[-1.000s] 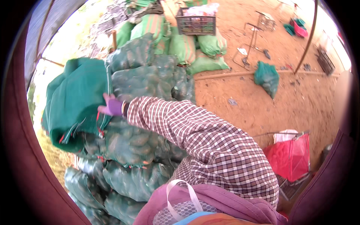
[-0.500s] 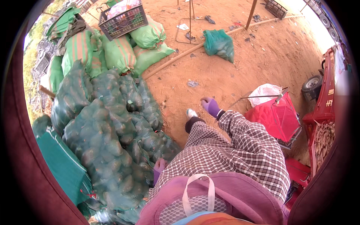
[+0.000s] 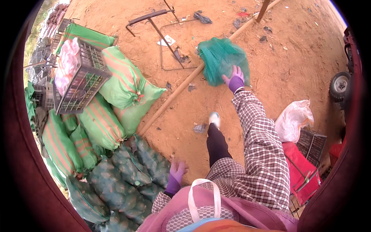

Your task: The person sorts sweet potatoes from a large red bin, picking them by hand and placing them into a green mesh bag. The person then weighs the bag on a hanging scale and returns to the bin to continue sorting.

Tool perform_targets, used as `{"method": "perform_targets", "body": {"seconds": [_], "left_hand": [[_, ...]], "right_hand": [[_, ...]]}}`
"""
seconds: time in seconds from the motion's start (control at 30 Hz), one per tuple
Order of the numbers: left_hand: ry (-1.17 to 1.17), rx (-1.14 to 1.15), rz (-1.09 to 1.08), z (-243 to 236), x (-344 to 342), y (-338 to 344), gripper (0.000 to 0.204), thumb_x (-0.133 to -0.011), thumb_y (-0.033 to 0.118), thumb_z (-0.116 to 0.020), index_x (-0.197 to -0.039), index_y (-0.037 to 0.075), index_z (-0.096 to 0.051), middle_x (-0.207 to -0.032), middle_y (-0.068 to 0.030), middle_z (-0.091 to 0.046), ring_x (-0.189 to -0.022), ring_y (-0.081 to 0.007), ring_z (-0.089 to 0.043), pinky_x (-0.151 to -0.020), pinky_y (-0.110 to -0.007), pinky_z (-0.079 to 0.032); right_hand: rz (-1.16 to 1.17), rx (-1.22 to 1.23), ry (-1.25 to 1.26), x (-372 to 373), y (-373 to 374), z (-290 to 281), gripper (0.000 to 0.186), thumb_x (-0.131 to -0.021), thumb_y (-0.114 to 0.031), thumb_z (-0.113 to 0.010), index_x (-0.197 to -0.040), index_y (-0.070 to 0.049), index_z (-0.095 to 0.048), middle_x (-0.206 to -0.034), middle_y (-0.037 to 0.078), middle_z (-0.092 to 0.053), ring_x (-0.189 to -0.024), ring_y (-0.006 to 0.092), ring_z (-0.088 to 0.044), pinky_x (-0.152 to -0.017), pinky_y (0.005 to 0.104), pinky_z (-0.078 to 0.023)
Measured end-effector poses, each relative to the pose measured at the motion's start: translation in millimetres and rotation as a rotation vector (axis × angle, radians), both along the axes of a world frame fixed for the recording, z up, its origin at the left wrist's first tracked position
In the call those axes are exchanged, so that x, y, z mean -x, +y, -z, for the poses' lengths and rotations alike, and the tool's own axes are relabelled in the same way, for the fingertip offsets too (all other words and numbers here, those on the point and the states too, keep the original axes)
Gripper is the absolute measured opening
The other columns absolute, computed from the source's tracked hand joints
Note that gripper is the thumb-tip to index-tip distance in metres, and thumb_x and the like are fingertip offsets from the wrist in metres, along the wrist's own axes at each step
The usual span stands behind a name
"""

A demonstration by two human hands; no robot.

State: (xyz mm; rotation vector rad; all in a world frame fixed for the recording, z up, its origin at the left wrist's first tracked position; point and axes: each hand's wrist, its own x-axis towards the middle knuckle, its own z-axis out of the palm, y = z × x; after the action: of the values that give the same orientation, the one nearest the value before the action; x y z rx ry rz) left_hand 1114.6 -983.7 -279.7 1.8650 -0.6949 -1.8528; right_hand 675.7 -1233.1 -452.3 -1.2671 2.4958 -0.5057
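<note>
Our right hand point(image 3: 235, 79) reaches forward, fingers spread on the green net bundle point(image 3: 221, 60) on the ground, left hand point(image 3: 177, 172) loosely open, well behind.

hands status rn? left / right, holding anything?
Left hand: open, fingers spread, empty, hanging beside the dark green mesh sacks.
Right hand: stretched out onto the green mesh bag; whether it grips it cannot be told.

Right hand point(image 3: 235, 80) has reached, seemingly grasping, the green net bundle point(image 3: 222, 60).
</note>
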Motion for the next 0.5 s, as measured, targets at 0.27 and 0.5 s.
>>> {"method": "perform_targets", "body": {"seconds": [0.27,0.5], "left_hand": [[-0.11,-0.331,0.04,38.2,27.8,-128.9,0.061,-0.097,0.018,-0.06,-0.147,-0.002,-0.031,-0.117,-0.0141,-0.059,-0.092,-0.0183,-0.063,-0.076,-0.028,-0.051],[-0.093,0.084,0.408,157.7,143.6,-297.8,0.083,-0.09,0.024,-0.072,-0.15,-0.004,-0.022,-0.145,-0.0253,-0.042,-0.132,-0.0354,-0.045,-0.107,-0.04,-0.041]], "right_hand": [[-0.138,-0.527,0.097,11.7,-171.9,101.9,0.095,-0.074,-0.044,-0.079,-0.149,-0.011,-0.031,-0.139,0.014,-0.052,-0.134,0.0337,-0.042,-0.11,0.051,-0.03],[-0.015,0.09,-0.295,37.0,-63.8,101.1,0.02,-0.085,-0.017,-0.065,-0.099,-0.005,-0.068,-0.088,0.016,-0.068,-0.085,0.0369,-0.063,-0.077,0.0437,-0.049]]}}
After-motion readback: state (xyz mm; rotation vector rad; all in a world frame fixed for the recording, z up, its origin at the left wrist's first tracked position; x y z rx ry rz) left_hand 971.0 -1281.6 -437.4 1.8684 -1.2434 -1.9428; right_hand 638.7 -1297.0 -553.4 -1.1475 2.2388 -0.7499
